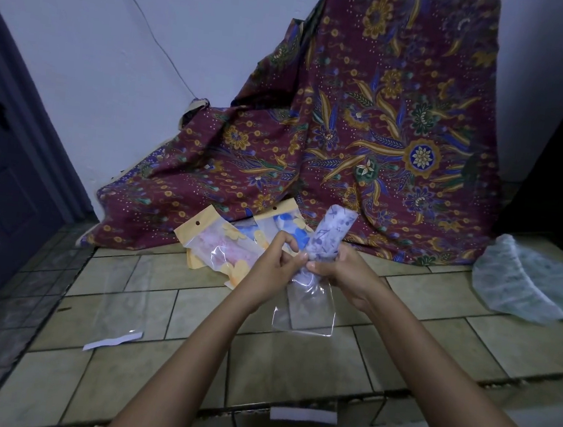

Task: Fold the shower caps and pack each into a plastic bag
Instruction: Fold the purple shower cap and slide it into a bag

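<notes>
Head view: the left hand (277, 257) pinches the mouth of the clear plastic bag (305, 307) hanging at 6 o'clock, the right hand (341, 270) grips the rolled white purple-printed shower cap (330, 237) at 12 o'clock, which may unroll and jam if the mouth collapses.

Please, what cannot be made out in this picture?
Head view.
Lower end of folded shower cap, at the mouth of the plastic bag: hidden by left hand and right hand.
What stands under the patterned cloth: fully covered.
Loose cap on the floor: cut off by right edge.
Count of packed bags: they overlap.
</notes>
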Demonstrator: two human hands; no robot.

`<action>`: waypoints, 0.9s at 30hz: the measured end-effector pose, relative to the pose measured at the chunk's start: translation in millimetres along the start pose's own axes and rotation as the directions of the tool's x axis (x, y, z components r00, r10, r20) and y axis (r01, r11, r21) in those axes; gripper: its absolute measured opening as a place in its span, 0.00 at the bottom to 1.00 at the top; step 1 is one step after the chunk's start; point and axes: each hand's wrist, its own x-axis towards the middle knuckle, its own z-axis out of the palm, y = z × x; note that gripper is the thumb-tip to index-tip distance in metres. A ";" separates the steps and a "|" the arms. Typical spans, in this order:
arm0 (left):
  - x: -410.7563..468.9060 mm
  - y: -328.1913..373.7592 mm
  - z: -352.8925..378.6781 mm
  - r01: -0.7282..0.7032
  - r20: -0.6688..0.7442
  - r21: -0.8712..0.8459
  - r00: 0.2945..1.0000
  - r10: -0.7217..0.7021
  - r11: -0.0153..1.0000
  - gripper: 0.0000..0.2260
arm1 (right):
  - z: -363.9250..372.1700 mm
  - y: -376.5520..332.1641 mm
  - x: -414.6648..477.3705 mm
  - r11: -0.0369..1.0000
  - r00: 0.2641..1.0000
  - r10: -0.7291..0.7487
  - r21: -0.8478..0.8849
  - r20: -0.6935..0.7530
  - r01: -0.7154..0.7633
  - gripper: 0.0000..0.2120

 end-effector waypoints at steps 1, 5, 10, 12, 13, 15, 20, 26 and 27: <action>-1.2 0.4 0.5 0.007 -0.011 -0.008 1.000 -0.008 1.000 0.06 | 0.3 -0.4 -0.6 1.000 1.000 0.009 0.011 0.010 -0.009 0.13; -3.2 7.4 1.5 0.054 -0.139 -0.143 0.988 -0.074 0.988 0.07 | 5.4 -0.4 0.2 1.000 0.999 0.009 0.002 -0.037 -0.009 0.11; -4.4 0.5 -3.7 0.366 0.026 -0.193 0.929 -0.368 0.910 0.17 | 5.1 -2.9 6.5 0.994 0.960 -0.065 0.066 -0.272 0.086 0.09; -6.3 -3.9 1.1 0.367 0.094 -0.242 0.930 -0.355 0.898 0.09 | 4.6 -4.0 8.6 0.991 0.957 -0.068 0.088 -0.282 0.096 0.10; -5.9 -3.8 3.0 0.345 0.086 -0.294 0.938 -0.335 0.891 0.07 | 5.2 -4.5 9.1 0.992 0.959 -0.070 0.079 -0.273 0.095 0.10; -4.4 -2.4 5.4 0.320 0.068 -0.406 0.945 -0.321 0.856 0.08 | 5.7 -5.7 9.4 0.995 0.965 -0.062 0.059 -0.255 0.079 0.11; -2.5 -0.9 5.5 0.342 0.093 -0.439 0.937 -0.337 0.831 0.06 | -2.9 -12.1 7.6 1.000 0.981 -0.026 -0.019 -0.191 0.023 0.11; -0.3 -2.3 11.1 0.327 0.098 -0.454 0.943 -0.319 0.829 0.03 | -6.1 -15.6 5.9 0.996 0.989 -0.034 -0.089 -0.145 0.021 0.12; -0.7 -1.4 11.2 0.325 0.092 -0.457 0.943 -0.319 0.828 0.02 | -5.8 -14.7 5.5 0.993 0.989 -0.049 -0.115 -0.143 0.032 0.11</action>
